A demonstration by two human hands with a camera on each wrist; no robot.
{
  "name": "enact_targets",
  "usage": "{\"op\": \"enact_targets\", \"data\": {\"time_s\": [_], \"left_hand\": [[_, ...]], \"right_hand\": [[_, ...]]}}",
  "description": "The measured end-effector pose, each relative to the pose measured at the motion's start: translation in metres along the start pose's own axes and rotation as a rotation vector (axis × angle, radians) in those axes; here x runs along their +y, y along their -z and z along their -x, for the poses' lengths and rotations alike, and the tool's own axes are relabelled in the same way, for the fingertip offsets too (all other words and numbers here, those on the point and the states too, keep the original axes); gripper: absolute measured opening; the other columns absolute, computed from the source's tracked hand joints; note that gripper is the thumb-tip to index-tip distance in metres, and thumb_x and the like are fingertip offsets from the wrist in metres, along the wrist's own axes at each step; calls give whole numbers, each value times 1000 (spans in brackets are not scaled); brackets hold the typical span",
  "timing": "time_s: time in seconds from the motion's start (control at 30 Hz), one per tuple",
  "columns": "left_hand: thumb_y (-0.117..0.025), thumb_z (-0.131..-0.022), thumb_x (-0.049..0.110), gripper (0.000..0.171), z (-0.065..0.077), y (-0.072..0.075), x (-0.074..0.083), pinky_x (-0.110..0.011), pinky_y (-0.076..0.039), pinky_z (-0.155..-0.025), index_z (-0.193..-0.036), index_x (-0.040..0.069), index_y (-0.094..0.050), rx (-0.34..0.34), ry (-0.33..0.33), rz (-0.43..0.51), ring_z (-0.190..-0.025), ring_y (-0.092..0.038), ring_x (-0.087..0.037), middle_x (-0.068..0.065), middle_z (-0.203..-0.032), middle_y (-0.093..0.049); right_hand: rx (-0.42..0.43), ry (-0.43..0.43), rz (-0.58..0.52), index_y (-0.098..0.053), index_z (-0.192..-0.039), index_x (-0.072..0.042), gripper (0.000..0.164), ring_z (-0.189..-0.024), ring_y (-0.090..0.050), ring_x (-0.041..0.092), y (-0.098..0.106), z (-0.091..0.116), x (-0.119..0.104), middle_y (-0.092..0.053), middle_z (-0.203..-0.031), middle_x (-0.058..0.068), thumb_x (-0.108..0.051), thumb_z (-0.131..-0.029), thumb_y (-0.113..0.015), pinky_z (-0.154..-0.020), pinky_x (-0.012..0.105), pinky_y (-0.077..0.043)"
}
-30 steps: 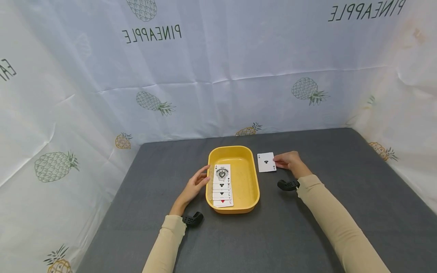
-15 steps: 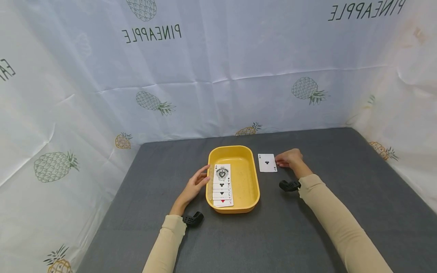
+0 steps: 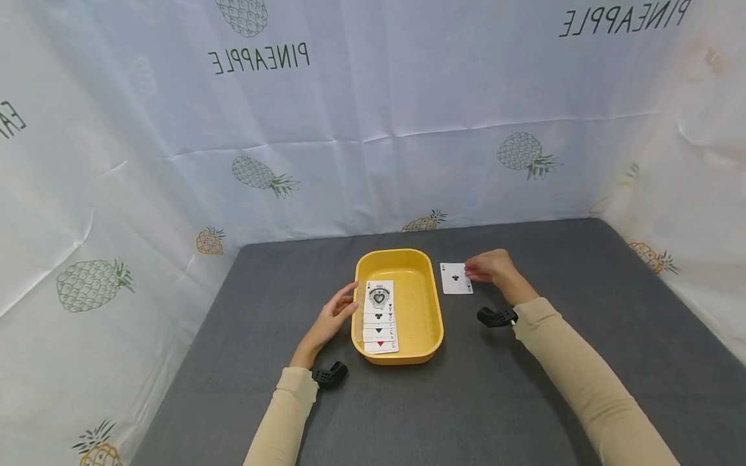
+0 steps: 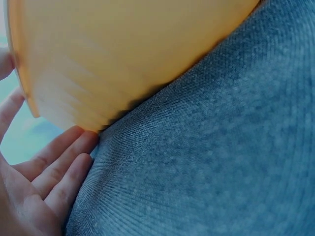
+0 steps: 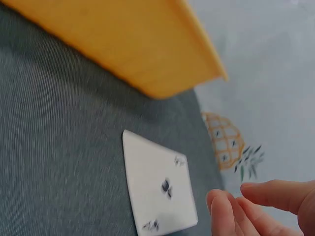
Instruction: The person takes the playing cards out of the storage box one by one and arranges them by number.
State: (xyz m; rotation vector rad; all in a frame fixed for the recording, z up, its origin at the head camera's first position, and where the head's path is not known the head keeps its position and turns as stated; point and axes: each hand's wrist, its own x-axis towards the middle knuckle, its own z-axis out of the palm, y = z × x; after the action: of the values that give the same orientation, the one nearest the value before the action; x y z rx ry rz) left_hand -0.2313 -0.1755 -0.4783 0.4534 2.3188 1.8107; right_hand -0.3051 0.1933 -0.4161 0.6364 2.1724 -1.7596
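A yellow plastic tray (image 3: 417, 304) stands on the dark cloth. Along its left side lies an overlapping column of face-up playing cards (image 3: 379, 314). My left hand (image 3: 327, 325) rests against the tray's left wall and rim, its fingers (image 4: 54, 160) extended along the outside in the left wrist view. Right of the tray an ace of clubs (image 3: 453, 279) lies flat, face up. My right hand (image 3: 494, 268) hovers at the card's right edge. Thumb and fingertips (image 5: 222, 209) are slightly apart in the right wrist view, with nothing between them.
Dark grey cloth (image 3: 437, 414) covers the table. A white curtain with pineapple prints (image 3: 361, 181) hangs behind it and along both sides. A black wrist camera (image 3: 497, 317) is strapped below the right hand, another black camera (image 3: 330, 375) below the left.
The ace of clubs has shifted slightly right and come out of my right hand's hold. That hand has risen a little and now overlaps the card's edge. The left hand has stayed put.
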Motion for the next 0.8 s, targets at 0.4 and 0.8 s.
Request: {"op": "enact_targets", "data": {"time_s": [0.4, 0.8], "left_hand": [[-52, -100, 18, 52, 1, -1, 1, -41, -44, -105, -149, 16, -36, 12, -3, -15, -122, -56, -35, -27, -133, -54], [-51, -100, 17, 52, 1, -1, -2, -45, -41, -107, -150, 15, -35, 9, -5, -15, -125, -53, -41, -28, -135, -53]], "right_hand": [[-218, 183, 128, -53, -132, 9, 44, -91, -69, 14, -16, 36, -13, -70, -107, 11, -17, -96, -58, -103, 41, -49], [-445, 441, 161, -61, -125, 1, 38, -115, -63, 33, -36, 66, -14, -59, -131, 24, -25, -99, -54, -104, 47, -47]]}}
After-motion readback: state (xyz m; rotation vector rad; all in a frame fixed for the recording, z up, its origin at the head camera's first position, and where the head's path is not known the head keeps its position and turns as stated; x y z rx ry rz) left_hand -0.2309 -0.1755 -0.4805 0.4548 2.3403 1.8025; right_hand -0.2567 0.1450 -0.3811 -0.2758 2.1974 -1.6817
